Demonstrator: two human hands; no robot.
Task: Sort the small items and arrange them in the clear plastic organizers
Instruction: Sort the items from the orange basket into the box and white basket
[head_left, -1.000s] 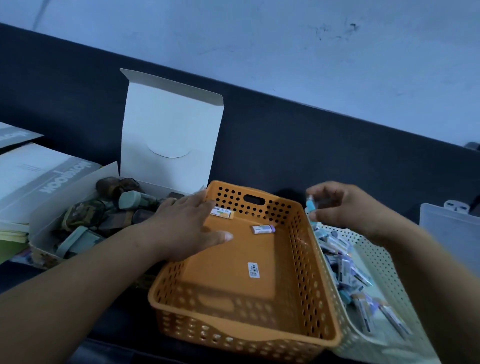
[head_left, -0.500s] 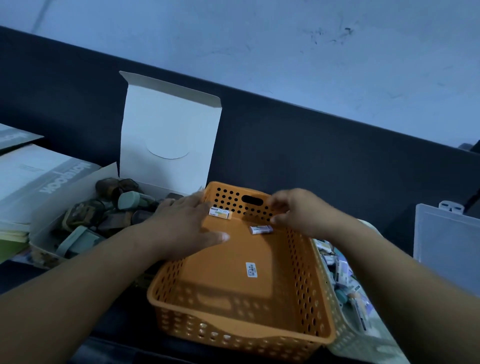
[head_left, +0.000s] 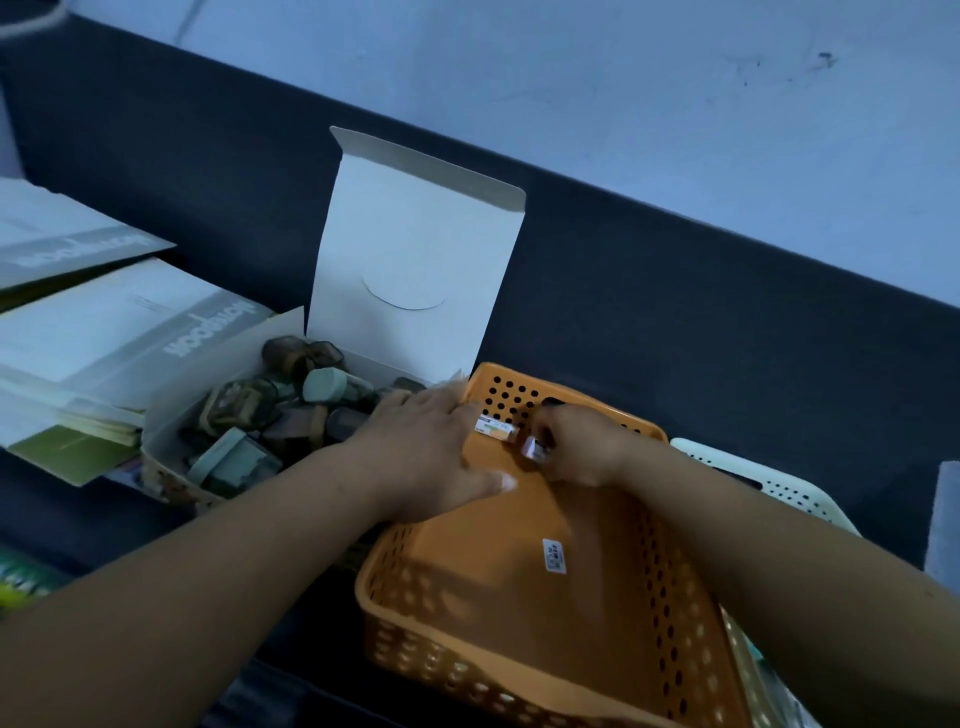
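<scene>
Dim bluish light over a dark padded surface (head_left: 701, 332), pale wall (head_left: 571, 83) behind. Orange basket (head_left: 457, 665), perforated walls, sat at centre. Its right side overlapped a white basket (head_left: 753, 470); could not tell whether it rested level. Open white carton (head_left: 415, 270) of dark and green oddments just left of it, notebooks (head_left: 104, 332) beyond. Pale panel (head_left: 943, 525) at the far right edge, too cropped to call an organizer.

Left hand (head_left: 431, 447) lay flat, fingers straight, over the basket's far-left corner, gripping nothing. A labelled piece (head_left: 494, 428) lay on the basket floor at its fingertips. Right hand (head_left: 582, 449) pinched a small white piece (head_left: 535, 448) low over the floor, just beside the labelled one. A sticker (head_left: 555, 556) sat mid-floor, apart from both.

Risks, as judged:
- The hold was a fingertip pinch on a short, smooth-looking piece. A slip would drop it askew or knock its neighbour out of line.
- Weight from the flat hand on a basket possibly propped on another could rock it and send the loose pieces sliding toward the near wall.
- Poor light made the labels hard to read, so a mis-sort was plausible.
- Neither piece was in a clear organizer yet. A further transfer remained, and with it another chance of a spill.
</scene>
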